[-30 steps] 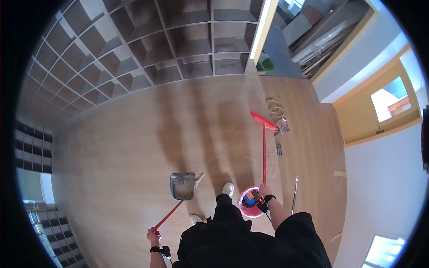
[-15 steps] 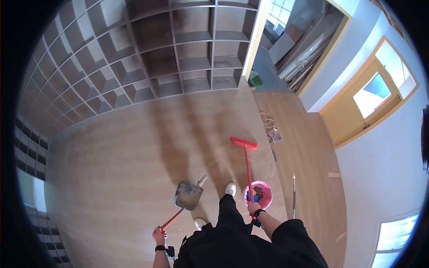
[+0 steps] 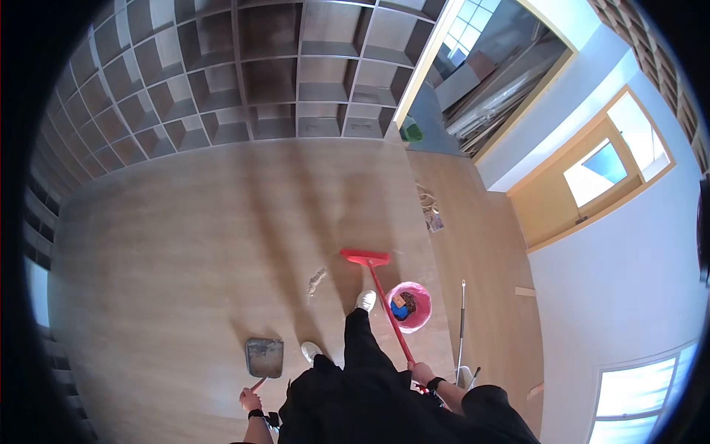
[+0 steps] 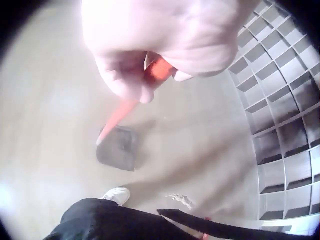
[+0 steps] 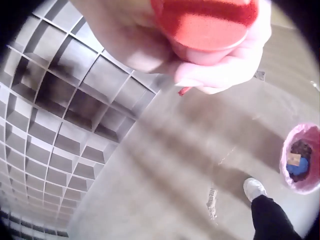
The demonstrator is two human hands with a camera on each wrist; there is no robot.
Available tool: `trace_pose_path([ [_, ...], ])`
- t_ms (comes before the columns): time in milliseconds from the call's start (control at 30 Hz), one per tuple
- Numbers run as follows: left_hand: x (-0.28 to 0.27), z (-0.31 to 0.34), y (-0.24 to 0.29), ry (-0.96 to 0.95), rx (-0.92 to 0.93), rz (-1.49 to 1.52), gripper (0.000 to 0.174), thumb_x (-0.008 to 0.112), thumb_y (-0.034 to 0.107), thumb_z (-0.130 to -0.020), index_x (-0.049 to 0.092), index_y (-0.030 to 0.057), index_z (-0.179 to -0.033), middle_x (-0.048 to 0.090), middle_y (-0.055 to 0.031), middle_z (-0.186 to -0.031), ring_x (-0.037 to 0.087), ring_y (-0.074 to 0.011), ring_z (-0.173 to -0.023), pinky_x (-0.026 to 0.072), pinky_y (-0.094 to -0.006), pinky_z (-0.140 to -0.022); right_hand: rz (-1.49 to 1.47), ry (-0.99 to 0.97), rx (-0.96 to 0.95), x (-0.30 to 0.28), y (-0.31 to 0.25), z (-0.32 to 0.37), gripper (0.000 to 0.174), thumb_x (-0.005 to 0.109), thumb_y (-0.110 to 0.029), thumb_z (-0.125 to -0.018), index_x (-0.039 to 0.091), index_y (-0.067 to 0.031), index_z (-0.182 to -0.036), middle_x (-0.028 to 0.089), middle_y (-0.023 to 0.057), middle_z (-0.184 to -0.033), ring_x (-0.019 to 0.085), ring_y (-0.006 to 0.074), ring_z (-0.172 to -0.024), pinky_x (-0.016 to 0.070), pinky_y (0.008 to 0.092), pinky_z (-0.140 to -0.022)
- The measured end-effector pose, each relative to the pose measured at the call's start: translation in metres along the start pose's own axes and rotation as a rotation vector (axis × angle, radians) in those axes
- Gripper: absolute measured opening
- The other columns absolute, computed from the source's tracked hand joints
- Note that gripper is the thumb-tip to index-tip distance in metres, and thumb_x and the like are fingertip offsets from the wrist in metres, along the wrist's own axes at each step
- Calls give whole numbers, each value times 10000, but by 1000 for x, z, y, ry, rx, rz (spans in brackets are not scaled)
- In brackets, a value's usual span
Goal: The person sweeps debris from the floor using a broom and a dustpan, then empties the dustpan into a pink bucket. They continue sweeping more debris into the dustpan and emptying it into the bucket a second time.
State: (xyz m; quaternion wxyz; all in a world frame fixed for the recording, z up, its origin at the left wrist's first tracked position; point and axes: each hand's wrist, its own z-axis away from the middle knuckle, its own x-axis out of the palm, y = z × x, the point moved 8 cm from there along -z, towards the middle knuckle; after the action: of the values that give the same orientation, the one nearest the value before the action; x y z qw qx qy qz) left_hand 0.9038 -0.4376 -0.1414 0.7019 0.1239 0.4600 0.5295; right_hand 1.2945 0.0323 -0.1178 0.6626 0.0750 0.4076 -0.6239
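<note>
My left hand grips the red handle of a grey dustpan, which is at the lower left in the head view. In the left wrist view, fingers curl round that handle above the dustpan's scoop. The right hand holds a broom by its long red stick. Its red head is out in front of my right foot. Between the broom head and the dustpan, a small strip of pale debris lies on the floor. The stick's red end cap looms large in the right wrist view.
A pink-lined bin with trash inside stands right of my foot. Cubby shelving lines the far wall. A thin pole and coiled cable lie on the right. Beyond the doorway are stacked boards.
The broom head has swung left and nearer, from right of the bin to in front of my foot. My left hand has moved the dustpan back and left, away from the debris.
</note>
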Motion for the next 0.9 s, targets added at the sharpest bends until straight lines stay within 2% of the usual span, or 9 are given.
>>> trace_pose_path([
  [100, -17, -18, -21, 114, -8, -202, 440, 355, 354, -790, 551, -14, -931, 559, -136, -608, 534, -247, -485, 459, -364, -508, -173, -19, 206, -4, 23, 11, 526, 364, -429, -847, 555, 20, -653, 566, 160, -574, 583, 275, -537, 461, 370, -495],
  [300, -16, -8, -23, 28, -24, -34, 351, 363, 323, -795, 502, 7, -862, 493, -94, -566, 467, -186, -413, 376, -309, -366, -539, -16, 246, -39, 5, -2, 538, 408, -503, -820, 521, -5, -650, 516, 59, -502, 523, 169, -423, 417, 298, -393],
  [467, -10, -13, -21, -16, -19, -19, 287, 362, 298, -803, 456, 29, -836, 439, -55, -528, 413, -150, -366, 323, -269, -312, -453, 75, 63, -104, -52, -88, 546, 406, -442, -831, 541, 16, -566, 526, 104, -478, 548, 223, -430, 421, 338, -399],
  [600, -18, 10, -8, 91, -2, -22, 292, 383, 302, -801, 475, 25, -794, 459, -58, -536, 440, -143, -386, 351, -272, -324, -266, 155, 24, -150, -84, -173, 569, 376, -440, -831, 581, 71, -690, 568, 206, -572, 597, 294, -548, 460, 402, -510],
  [633, -19, 18, -5, 113, -11, -19, 292, 383, 302, -801, 475, 25, -794, 459, -58, -536, 440, -143, -386, 351, -272, -324, -145, 213, 16, -154, -72, -214, 553, 339, -429, -856, 549, 16, -604, 524, 136, -471, 570, 267, -477, 436, 388, -427],
  [667, -21, 27, -4, 136, -40, 30, 290, 391, 304, -800, 484, 30, -805, 460, -52, -537, 443, -138, -391, 356, -271, -328, -6, 374, -228, -174, -94, -222, 573, 346, -433, -853, 556, 21, -572, 531, 159, -480, 573, 288, -490, 446, 403, -450],
  [700, -23, 37, -4, 162, -68, 79, 288, 399, 307, -799, 492, 35, -815, 461, -46, -538, 446, -133, -395, 362, -271, -332, -70, 266, 18, -179, -84, -245, 549, 373, -427, -848, 566, 22, -599, 543, 157, -500, 574, 277, -486, 452, 392, -449],
  [767, -31, 59, 0, 192, -103, 100, 299, 406, 299, -797, 509, 26, -861, 477, -45, -565, 460, -130, -420, 370, -268, -342, -208, 366, 36, -174, -50, -321, 548, 392, -418, -848, 567, 36, -596, 551, 140, -498, 586, 253, -488, 456, 371, -437],
  [900, -42, 103, 12, 273, -170, 185, 294, 445, 314, -776, 539, 49, -863, 480, -34, -551, 453, -124, -415, 345, -253, -342, -327, 214, 116, -233, -128, -296, 548, 397, -415, -843, 499, 18, -522, 495, 111, -437, 522, 235, -368, 411, 351, -340],
])
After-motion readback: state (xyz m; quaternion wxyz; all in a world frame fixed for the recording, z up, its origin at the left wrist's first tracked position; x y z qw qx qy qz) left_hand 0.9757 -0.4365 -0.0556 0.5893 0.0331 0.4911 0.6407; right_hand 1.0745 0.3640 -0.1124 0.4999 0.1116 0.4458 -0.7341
